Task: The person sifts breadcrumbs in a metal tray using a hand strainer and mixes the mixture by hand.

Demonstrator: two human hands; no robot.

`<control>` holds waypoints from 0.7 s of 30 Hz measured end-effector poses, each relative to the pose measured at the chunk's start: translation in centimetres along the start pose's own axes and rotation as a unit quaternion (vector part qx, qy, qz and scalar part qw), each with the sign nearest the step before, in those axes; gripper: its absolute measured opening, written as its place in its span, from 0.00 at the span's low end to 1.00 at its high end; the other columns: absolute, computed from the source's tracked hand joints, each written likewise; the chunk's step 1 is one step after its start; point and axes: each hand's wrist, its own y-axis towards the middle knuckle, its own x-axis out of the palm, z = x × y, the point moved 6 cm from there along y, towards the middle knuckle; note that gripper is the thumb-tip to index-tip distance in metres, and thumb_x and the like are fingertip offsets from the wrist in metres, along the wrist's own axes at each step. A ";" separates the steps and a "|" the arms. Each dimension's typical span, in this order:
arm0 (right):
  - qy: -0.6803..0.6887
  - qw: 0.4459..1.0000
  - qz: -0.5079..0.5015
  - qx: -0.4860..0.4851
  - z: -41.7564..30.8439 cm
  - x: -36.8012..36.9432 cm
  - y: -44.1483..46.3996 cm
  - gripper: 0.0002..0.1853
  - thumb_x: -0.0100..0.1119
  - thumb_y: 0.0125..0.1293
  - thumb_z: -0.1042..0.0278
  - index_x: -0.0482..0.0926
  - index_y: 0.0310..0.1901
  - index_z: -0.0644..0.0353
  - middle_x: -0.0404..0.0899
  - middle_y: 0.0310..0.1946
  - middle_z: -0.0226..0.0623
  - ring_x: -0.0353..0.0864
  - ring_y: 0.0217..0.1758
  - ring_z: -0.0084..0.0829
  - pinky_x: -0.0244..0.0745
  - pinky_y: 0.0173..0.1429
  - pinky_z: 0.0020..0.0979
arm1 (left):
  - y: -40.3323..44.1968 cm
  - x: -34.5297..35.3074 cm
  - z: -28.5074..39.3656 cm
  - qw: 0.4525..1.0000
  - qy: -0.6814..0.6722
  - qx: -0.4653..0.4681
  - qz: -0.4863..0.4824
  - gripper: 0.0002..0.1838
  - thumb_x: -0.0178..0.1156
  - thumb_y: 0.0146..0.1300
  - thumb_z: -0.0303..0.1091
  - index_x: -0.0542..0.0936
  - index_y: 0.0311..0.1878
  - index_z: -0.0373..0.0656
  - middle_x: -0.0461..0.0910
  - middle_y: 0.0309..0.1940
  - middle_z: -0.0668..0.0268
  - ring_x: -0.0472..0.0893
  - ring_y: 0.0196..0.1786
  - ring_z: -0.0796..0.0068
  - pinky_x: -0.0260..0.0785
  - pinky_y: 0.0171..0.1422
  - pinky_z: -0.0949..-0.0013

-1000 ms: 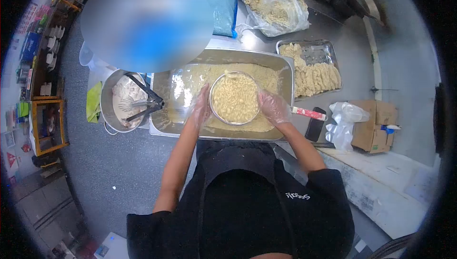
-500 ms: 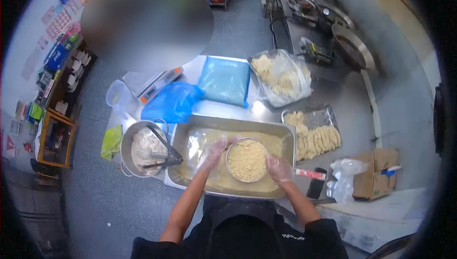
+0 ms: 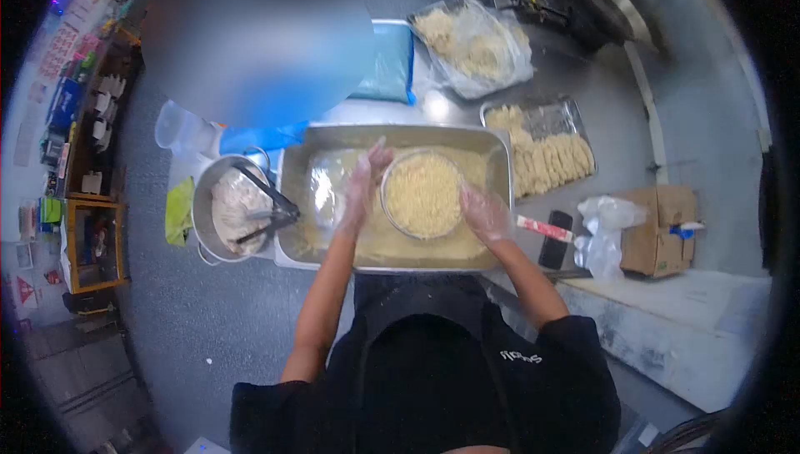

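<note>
A round metal sieve (image 3: 423, 195) full of pale yellow crumbs sits over a deep steel tray (image 3: 400, 267) with a layer of fine, flour-like powder in it. My right hand (image 3: 486, 214), in a clear plastic glove, grips the sieve's right rim. On the other side my left hand (image 3: 360, 191), gloved too, is held upright with its fingers stretched out. Its palm faces the sieve's left rim; whether it touches the rim I cannot tell.
Left of the tray stands a steel pot (image 3: 218, 237) of whitish mix with black tongs (image 3: 279, 208) across it. At the right lie a smaller tray of coated pieces (image 3: 550, 160), a bag of crumbs (image 3: 479, 45), a phone (image 3: 555, 241) and a cardboard box (image 3: 658, 229).
My view has tipped downward, so the table sits higher in the picture. The fingers of my left hand have drawn slightly back from the sieve and point more upward. My right hand keeps its grip.
</note>
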 end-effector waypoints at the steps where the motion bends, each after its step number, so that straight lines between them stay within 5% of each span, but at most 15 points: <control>1: 0.003 1.000 0.017 -0.009 -0.4 -0.5 -0.1 0.16 0.43 0.63 0.55 0.75 0.32 0.57 0.76 0.23 0.51 0.77 0.28 0.49 0.72 0.33 0.45 | 0.0 0.0 -0.6 1.000 -0.006 -0.021 -0.004 0.38 0.37 0.60 0.65 0.56 0.65 0.46 0.60 0.61 0.53 0.60 0.64 0.60 0.50 0.67 0.57; 10: -0.042 0.998 -0.044 -0.031 -2.2 -0.7 -1.2 0.17 0.40 0.64 0.55 0.76 0.33 0.57 0.76 0.24 0.51 0.77 0.27 0.49 0.72 0.33 0.47 | -1.4 0.7 -2.0 0.994 -0.055 -0.096 -0.017 0.37 0.33 0.61 0.62 0.55 0.65 0.42 0.60 0.61 0.55 0.64 0.61 0.62 0.57 0.65 0.63; 21: 0.001 0.999 0.016 0.036 0.4 0.0 -0.1 0.18 0.41 0.63 0.52 0.77 0.34 0.56 0.77 0.26 0.49 0.78 0.29 0.50 0.73 0.35 0.47 | -0.8 -0.7 -3.6 0.998 -0.030 -0.057 0.013 0.36 0.36 0.62 0.60 0.58 0.64 0.41 0.58 0.63 0.59 0.60 0.64 0.67 0.51 0.68 0.66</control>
